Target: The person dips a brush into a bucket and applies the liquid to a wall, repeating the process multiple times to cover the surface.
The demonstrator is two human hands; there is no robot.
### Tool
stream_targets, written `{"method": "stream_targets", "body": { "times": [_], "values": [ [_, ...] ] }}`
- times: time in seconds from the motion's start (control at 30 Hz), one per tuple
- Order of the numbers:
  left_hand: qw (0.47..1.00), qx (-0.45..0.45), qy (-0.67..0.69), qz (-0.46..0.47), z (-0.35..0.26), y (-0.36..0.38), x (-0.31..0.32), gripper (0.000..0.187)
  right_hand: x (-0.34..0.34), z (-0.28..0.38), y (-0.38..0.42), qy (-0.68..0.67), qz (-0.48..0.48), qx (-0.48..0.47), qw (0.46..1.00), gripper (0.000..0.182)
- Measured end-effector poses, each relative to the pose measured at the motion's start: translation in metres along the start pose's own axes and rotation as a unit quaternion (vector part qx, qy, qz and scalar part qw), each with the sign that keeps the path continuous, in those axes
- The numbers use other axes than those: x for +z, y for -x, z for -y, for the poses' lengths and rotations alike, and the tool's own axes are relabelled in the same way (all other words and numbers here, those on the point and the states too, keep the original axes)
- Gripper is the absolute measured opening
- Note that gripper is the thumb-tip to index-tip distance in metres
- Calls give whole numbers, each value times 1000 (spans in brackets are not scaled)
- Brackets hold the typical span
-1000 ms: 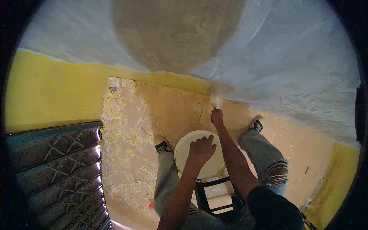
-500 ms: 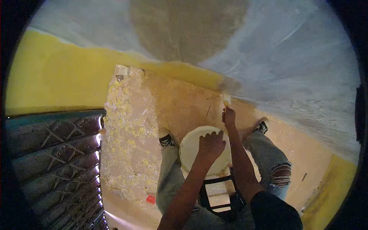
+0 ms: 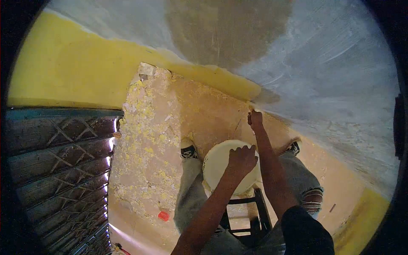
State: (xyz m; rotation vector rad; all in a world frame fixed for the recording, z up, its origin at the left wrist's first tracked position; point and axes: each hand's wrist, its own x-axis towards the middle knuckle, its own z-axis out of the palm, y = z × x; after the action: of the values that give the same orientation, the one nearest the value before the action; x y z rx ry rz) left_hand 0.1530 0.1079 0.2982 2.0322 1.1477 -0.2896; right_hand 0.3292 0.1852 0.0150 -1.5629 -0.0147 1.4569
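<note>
My right hand (image 3: 255, 120) is closed round the handle of what looks like a paintbrush (image 3: 251, 106). The brush's pale head meets the foot of the wall (image 3: 238, 85), where a yellow strip borders the grey surface. Nearer to me, my left hand (image 3: 243, 160) is curled above a round white bucket (image 3: 217, 163), close to its right side. Whatever its fingers grip, if anything, is hidden. The bucket stands between my legs, its pale top facing up. A damp-looking dark patch (image 3: 270, 96) lies on the wall just above the brush.
A black stool-like frame (image 3: 264, 212) is behind the bucket. Yellow paint flakes (image 3: 146, 148) litter the floor on the left, near a red scrap (image 3: 163, 216). A dark slatted shutter (image 3: 63, 165) fills the left side. My shoes (image 3: 188, 151) flank the bucket.
The view has shifted slightly. My right hand has moved up closer to the wall base, and less of the brush shows. My left hand stays over the bucket.
</note>
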Motion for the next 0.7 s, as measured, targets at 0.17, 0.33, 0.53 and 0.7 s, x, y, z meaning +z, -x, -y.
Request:
{"method": "stream_targets", "body": {
  "times": [0.17, 0.33, 0.53, 0.7],
  "values": [
    [1000, -16, -6, 14, 8, -2, -10, 39, 33, 36, 91, -21, -68, -49, 996, 34],
    [999, -27, -8, 41, 9, 1, -8, 39, 47, 76, 195, -58, 11, -140, 988, 27],
    [998, -35, -3, 51, 4, -2, -4, 37, 24, 65, 240, -20, 37, -104, 994, 26],
    [1000, -17, 1, 20, 3, -6, 7, 36, -56, 7, 142, -51, 116, 14, 992, 32]
  ]
}}
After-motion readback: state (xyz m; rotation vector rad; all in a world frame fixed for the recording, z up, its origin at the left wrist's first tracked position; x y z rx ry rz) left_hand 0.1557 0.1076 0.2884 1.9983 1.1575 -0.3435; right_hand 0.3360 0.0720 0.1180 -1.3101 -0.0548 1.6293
